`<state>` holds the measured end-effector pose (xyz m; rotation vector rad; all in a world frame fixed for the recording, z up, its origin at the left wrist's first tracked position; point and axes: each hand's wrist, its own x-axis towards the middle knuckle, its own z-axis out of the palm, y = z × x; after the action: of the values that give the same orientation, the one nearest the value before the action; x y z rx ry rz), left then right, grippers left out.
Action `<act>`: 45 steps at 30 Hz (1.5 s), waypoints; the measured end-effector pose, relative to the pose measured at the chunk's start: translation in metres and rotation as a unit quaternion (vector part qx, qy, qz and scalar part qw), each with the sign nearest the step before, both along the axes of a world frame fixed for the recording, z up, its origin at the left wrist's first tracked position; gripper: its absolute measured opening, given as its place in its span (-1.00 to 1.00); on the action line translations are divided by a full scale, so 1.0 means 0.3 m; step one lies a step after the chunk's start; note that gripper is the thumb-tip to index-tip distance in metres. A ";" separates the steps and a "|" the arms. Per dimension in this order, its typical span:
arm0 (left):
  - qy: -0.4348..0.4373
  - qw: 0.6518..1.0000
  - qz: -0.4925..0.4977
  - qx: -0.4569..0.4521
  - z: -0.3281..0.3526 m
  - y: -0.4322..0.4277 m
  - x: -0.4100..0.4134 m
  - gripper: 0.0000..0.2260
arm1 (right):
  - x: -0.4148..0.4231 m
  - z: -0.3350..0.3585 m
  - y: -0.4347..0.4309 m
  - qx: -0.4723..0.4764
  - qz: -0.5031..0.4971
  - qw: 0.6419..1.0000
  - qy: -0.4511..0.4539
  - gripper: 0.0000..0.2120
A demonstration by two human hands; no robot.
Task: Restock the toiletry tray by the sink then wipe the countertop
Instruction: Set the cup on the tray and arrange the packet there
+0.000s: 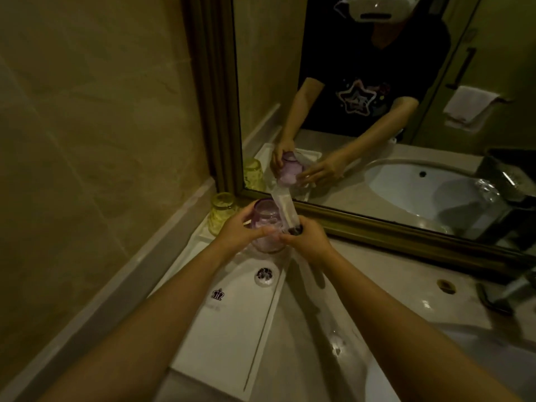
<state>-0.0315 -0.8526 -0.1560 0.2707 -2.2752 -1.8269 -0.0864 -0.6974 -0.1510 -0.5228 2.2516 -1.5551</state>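
Observation:
A white rectangular toiletry tray (232, 323) with a crown logo lies on the countertop (377, 274) against the left wall. Over its far end my left hand (236, 232) grips a purple glass cup (268, 224), held tilted. My right hand (307, 236) pinches a long clear plastic packet (285, 206) that rises from beside the cup toward the mirror. A yellow glass cup (222, 211) stands upside down at the tray's far corner. A small round white item (264, 276) with a dark pattern rests in the tray's middle.
A framed mirror (377, 82) runs along the back and reflects the person and a hanging towel. The white sink basin (452, 364) lies at the lower right, with a dark faucet (504, 288) behind it. A tiled wall closes the left side.

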 end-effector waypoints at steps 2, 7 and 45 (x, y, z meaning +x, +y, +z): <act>-0.006 1.000 -0.007 0.002 -0.031 -0.011 -0.029 -0.46 | -0.019 -0.028 -0.008 -0.001 -0.014 1.000 -0.014 -0.66; -0.010 0.999 -0.015 0.033 -0.096 -0.021 -0.068 -0.50 | -0.050 -0.081 -0.022 0.020 -0.023 1.000 -0.006 -0.63; -0.180 0.961 0.103 0.181 0.042 0.127 0.482 -0.86 | 0.385 0.071 0.020 -0.106 -0.050 0.979 -0.165 -0.73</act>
<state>0.1132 -0.8146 -0.1433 0.9326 -1.9968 -2.2127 0.0290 -0.6912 -0.1297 -0.1862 1.9009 -1.7947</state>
